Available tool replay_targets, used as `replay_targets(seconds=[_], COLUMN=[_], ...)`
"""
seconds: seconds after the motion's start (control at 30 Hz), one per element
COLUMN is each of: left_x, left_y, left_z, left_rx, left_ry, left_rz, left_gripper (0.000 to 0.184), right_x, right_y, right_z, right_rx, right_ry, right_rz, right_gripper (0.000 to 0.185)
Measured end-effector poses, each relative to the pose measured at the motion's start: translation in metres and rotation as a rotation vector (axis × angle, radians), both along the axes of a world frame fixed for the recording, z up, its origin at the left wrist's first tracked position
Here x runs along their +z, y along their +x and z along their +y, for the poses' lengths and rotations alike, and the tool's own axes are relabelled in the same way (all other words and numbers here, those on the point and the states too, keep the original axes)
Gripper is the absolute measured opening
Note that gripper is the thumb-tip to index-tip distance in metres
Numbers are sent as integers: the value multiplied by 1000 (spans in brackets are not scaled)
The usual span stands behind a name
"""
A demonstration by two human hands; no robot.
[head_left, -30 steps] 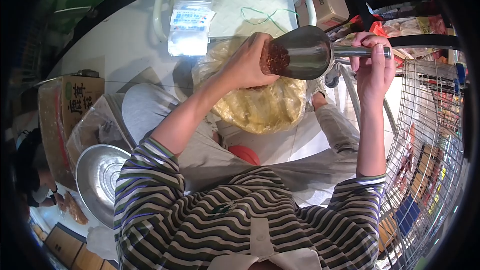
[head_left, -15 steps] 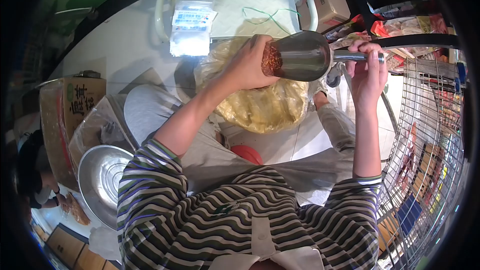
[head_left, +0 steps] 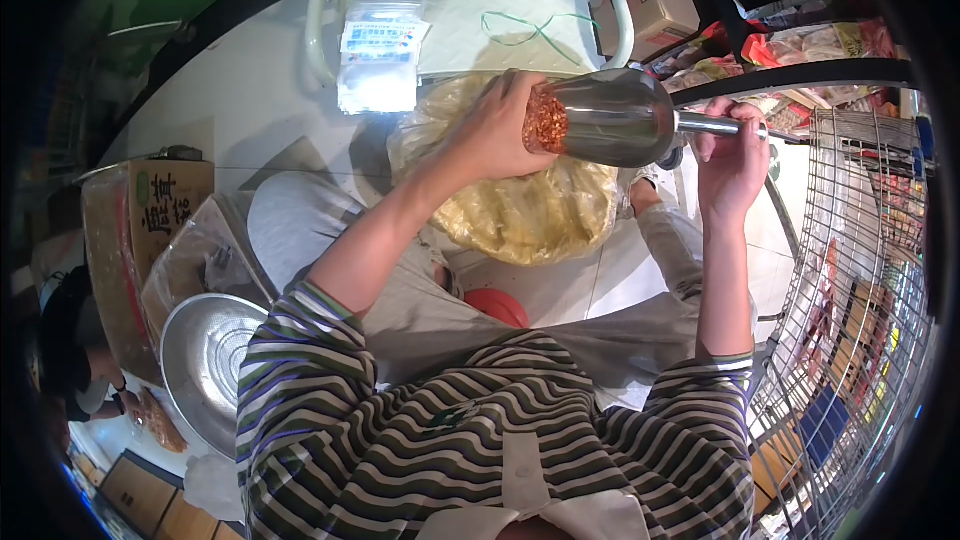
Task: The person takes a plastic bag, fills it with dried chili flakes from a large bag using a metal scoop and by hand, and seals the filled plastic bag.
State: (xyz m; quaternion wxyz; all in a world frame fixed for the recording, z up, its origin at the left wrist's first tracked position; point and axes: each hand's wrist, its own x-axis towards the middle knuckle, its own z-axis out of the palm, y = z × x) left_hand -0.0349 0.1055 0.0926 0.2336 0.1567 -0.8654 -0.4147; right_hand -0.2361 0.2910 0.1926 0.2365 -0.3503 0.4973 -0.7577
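My right hand (head_left: 735, 165) grips the handle of a metal scoop (head_left: 615, 120), which lies sideways in front of me. At the scoop's left end, my left hand (head_left: 490, 135) curls around a mass of red chili flakes (head_left: 545, 122). They seem to sit in a clear bag, but its edges are hard to make out and the palm hides part of it. Below both hands, a large yellowish plastic bag (head_left: 530, 215) rests on the floor between my legs; its contents are not clear.
A pale stool (head_left: 460, 25) ahead carries a stack of printed clear bags (head_left: 382, 50) and a green string (head_left: 535, 32). On the left are a cardboard box (head_left: 165, 210) and a metal basin (head_left: 215, 360), with another person's hand (head_left: 125, 402) beyond. A wire cart (head_left: 850, 320) stands right.
The scoop and its handle have shifted slightly down and to the right, with my right hand. More of the chili flakes shows beside my left hand, which stays nearly in place.
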Motion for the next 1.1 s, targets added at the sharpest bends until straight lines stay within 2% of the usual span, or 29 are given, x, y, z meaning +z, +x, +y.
replay_targets(seconds=[0.47, 0.63, 0.7, 0.8, 1.1], left_x=[2, 5, 4, 1, 6], left_y=[6, 5, 4, 4, 3], left_z=[2, 3, 4, 4, 6], left_rx=[-32, -46, -52, -49, -59], left_ry=[-53, -46, -93, -122, -96], left_rz=[-79, -136, -63, -112, -92], left_gripper=[78, 76, 74, 73, 72], right_x=[-47, -58, -62, -67, -79], right_y=[-1, -7, -3, -3, -6], right_z=[16, 20, 20, 25, 31], right_rx=[0, -40, -11, 21, -48], right_ry=[-66, -51, -58, -55, -71], right_rz=[-398, -452, -497, -558, -651], right_gripper=[23, 25, 25, 25, 24])
